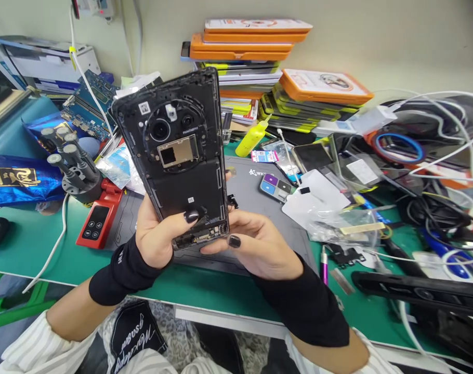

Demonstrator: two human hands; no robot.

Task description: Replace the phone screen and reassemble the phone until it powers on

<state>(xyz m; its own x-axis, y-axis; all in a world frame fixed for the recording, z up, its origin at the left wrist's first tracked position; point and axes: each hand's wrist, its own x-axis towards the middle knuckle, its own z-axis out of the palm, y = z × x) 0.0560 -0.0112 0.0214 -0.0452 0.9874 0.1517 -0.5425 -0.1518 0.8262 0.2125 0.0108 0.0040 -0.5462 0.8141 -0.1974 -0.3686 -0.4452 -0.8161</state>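
An opened smartphone (pixel 178 189) without its back cover is held up, tilted, above a grey work mat (pixel 255 228). Its camera ring, a metal plate and the bare bottom board face me. My left hand (pixel 156 236) is closed around the phone's lower left side, with the thumb lying across its inner surface. At the lower right corner, my right hand (pixel 258 241) is closed on the phone's edge, thumb in front and some fingers hidden behind. A small black part (pixel 232 201) shows just beyond the phone's right edge.
A red device (pixel 100 218) and a grey tool stand (pixel 78 169) are on the left. Orange cases (pixel 244 49) are stacked behind. A yellow bottle (pixel 252 137) stands near them. Tangled cables, a plastic bag (pixel 338 226) and a purple-handled tool (pixel 324 267) crowd the right.
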